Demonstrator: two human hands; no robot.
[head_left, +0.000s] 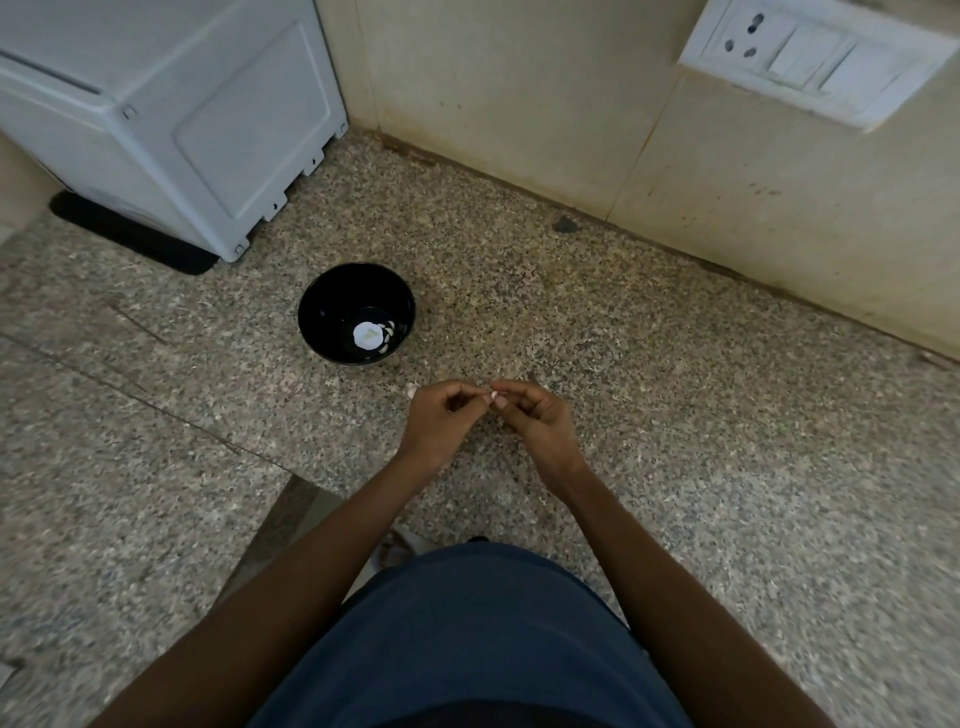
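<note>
Bowl (322, 304) sits on the counter (675, 426), appliance (208, 130) behind it to the left, switch panel (815, 62) on the wall back right. Left hand (441, 423) and right hand (543, 423) meet in front of the bowl, 1 small piece (497, 400) between them.

A black bowl (323, 310) with a few white pieces (388, 332) in it stands on the speckled bench (675, 415) ahead of me. Back left, a white appliance (182, 119) sits on a black mat (130, 234), and a white switch plate (810, 57) is fixed to the wall (519, 93)

A speckled granite bench (675, 415) meets a stained cream wall (519, 78) with a white switch plate (810, 57); a white appliance (171, 119) stands on a black mat (130, 234).
</note>
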